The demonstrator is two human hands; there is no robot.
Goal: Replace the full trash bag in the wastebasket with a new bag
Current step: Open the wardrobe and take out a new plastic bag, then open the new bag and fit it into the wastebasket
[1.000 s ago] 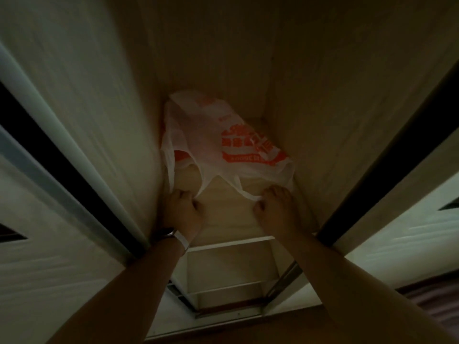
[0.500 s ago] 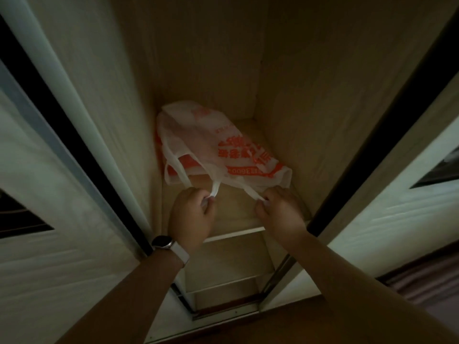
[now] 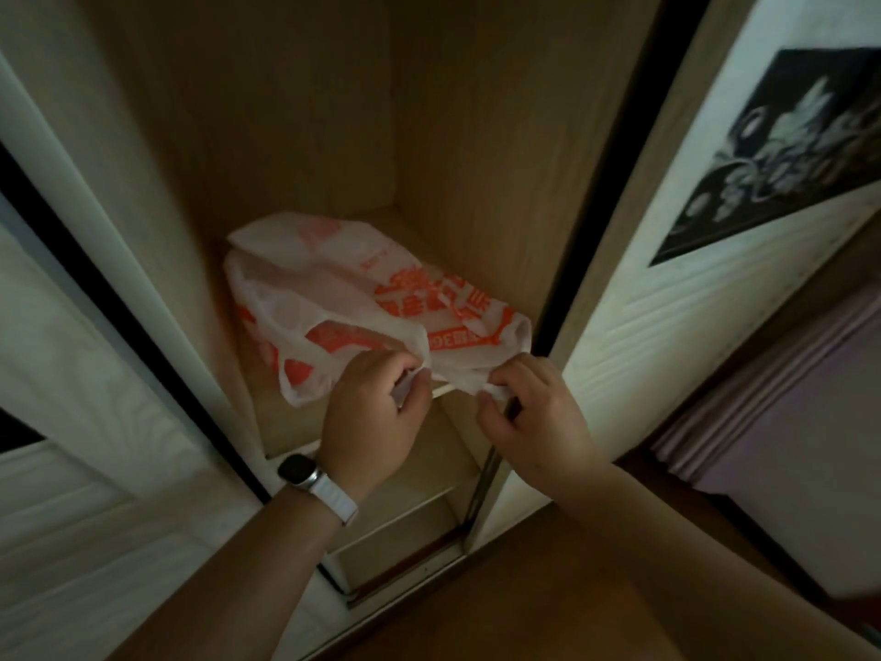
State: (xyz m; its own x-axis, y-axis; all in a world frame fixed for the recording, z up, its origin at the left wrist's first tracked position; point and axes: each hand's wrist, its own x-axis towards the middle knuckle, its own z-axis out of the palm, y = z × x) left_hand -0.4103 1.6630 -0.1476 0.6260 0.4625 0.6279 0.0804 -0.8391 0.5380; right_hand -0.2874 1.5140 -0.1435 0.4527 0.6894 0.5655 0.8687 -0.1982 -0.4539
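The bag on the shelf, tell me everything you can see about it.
The bag is thin, white, half see-through plastic with orange-red print that is too blurred to read. It has loop handles and looks crumpled and limp. It lies on a wooden shelf, towards the left wall. Its near edge is bunched up at the shelf's front, where the left hand and the right hand each pinch it.

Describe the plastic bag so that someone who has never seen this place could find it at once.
Look into the tall wooden cabinet between the white sliding doors, down to its shelf. There lies a thin white plastic bag, whose near edge the left hand and right hand pinch. It is the only thing seen on that shelf, and its orange print sets it apart.
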